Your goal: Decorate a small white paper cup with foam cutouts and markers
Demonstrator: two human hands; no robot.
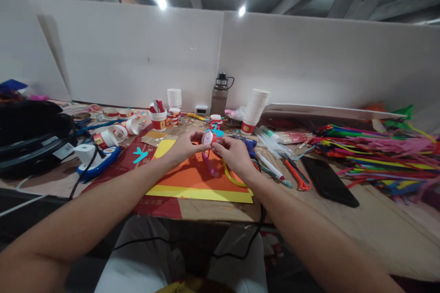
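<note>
Between my two hands is a small red-and-white paper cup piece [207, 138], its round white end marked with pink lines and facing me. My left hand [189, 145] pinches it from the left, and my right hand [234, 153] grips its right side with thumb and fingers. Below them a purple strip [209, 165] hangs or lies over orange paper [187, 173], which rests on yellow paper [206, 193]. A yellow bent strip [231, 175] curves under my right hand. Just behind the hands stands a red-and-white cup figure [216, 121] with blue cut paper.
Stacked paper cups [257, 107], a dark bottle [219, 97] and a cup of red pieces [158, 120] stand at the back. To the right lie a phone [328, 181], orange-handled scissors [298, 176] and colourful pipe cleaners [385, 151]. A blue power strip [98, 165] sits left.
</note>
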